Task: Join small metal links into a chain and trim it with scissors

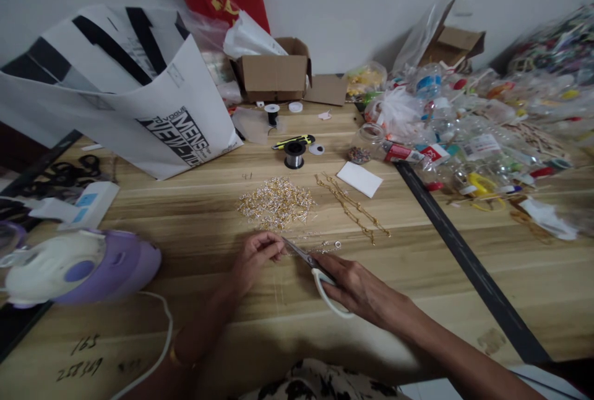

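Observation:
My right hand (350, 282) grips a pair of scissors (320, 273) with white handles, its blades pointing left at my other hand's fingertips. The fingers of my left hand (260, 254) are pinched together at the blade tips; what they hold is too small to make out. A thin silver chain (320, 248) with a small ring at its end lies on the table just behind the scissors. Beyond my hands spreads a pile of small gold and silver pieces (277, 203). Gold chains (350, 208) lie to the right of that pile.
Behind the pile stand a spool of wire (294, 155), a yellow and black box cutter (293, 141) and a black thread spool (271, 116). A white card (359, 179) lies right of them. Plastic bottles (477, 140) crowd the right; a large white bag (139, 96) and purple-white appliance (88, 267) stand left.

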The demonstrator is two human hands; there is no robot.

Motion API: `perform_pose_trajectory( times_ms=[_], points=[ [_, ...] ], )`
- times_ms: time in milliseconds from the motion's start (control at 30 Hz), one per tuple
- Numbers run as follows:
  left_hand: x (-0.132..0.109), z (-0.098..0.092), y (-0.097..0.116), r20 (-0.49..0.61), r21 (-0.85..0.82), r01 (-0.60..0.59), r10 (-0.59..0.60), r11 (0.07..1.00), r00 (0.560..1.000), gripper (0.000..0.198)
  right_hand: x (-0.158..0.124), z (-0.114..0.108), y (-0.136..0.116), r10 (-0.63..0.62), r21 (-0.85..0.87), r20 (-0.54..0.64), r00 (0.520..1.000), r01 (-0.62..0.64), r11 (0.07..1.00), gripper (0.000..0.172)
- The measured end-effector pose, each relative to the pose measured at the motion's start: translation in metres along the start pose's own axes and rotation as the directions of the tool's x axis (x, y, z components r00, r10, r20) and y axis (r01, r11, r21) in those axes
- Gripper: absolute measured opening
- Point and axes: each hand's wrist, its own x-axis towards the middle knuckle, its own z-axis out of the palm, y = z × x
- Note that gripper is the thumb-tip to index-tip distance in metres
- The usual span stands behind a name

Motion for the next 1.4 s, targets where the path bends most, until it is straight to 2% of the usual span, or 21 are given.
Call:
perform_pose_trajectory(
  times_ms=[133, 200, 300, 533, 633, 733, 833, 933, 967, 1033, 1167, 1400],
  points=[
    [0.001, -0.003, -0.002, -0.029, -0.01, -0.018, 0.018, 1.0, 0.999, 0.018, -0.009, -0.012, 0.001, 0.001, -0.029, 0.018, 1.0, 0.0, 1.0, 0.038],
    [0.002, -0.004, -0.002, -0.055, -0.013, -0.03, 0.029, 0.999, 0.998, 0.018, -0.016, -0.017, -0.001, -0.001, -0.077, 0.09, 0.996, 0.008, 0.997, 0.039],
    [0.004, -0.006, -0.003, -0.109, 0.012, -0.048, 0.049, 0.999, 0.993, 0.017, -0.024, -0.018, -0.006, 0.015, -0.199, 0.181, 0.983, 0.022, 0.98, 0.03],
    [0.005, -0.01, -0.001, -0.166, 0.054, -0.024, 0.033, 0.998, 0.986, 0.016, -0.02, 0.005, -0.014, -0.037, -0.558, 0.229, 0.973, 0.162, 0.814, 0.034],
    [0.005, -0.013, 0.001, -0.173, 0.099, -0.028, 0.045, 0.995, 0.984, 0.017, -0.02, 0.014, -0.016, -0.083, -0.634, 0.196, 0.977, 0.191, 0.749, 0.047],
    [0.006, -0.019, 0.001, -0.129, 0.146, -0.059, 0.078, 0.988, 0.989, 0.015, -0.023, 0.02, -0.018, -0.109, -0.684, 0.158, 0.981, 0.188, 0.705, 0.051],
    [0.008, -0.025, 0.0, -0.027, 0.21, -0.076, 0.084, 0.975, 0.996, 0.014, -0.023, 0.019, -0.017, -0.124, -0.693, 0.169, 0.978, 0.208, 0.69, 0.04],
    [0.008, -0.031, 0.001, 0.073, 0.288, -0.075, 0.056, 0.955, 0.996, 0.015, -0.008, 0.008, -0.011, -0.152, -0.677, 0.219, 0.964, 0.262, 0.688, 0.029],
    [0.008, -0.033, 0.002, 0.094, 0.31, -0.076, 0.049, 0.948, 0.994, 0.015, 0.0, 0.003, -0.008, -0.148, -0.68, 0.204, 0.968, 0.248, 0.69, 0.029],
    [0.006, -0.036, 0.006, 0.112, 0.343, -0.069, 0.032, 0.937, 0.993, 0.015, 0.019, -0.006, -0.002, -0.11, -0.689, 0.16, 0.981, 0.191, 0.699, 0.034],
    [0.003, -0.042, 0.015, 0.113, 0.386, -0.03, -0.015, 0.922, 0.993, 0.016, 0.046, -0.017, 0.008, 0.07, -0.727, 0.122, 0.99, 0.041, 0.686, 0.022],
    [0.005, -0.051, 0.018, 0.151, 0.482, -0.048, -0.029, 0.875, 0.988, 0.015, 0.047, -0.017, 0.022, 0.072, -0.678, 0.13, 0.989, 0.036, 0.734, 0.023]
  ],
)
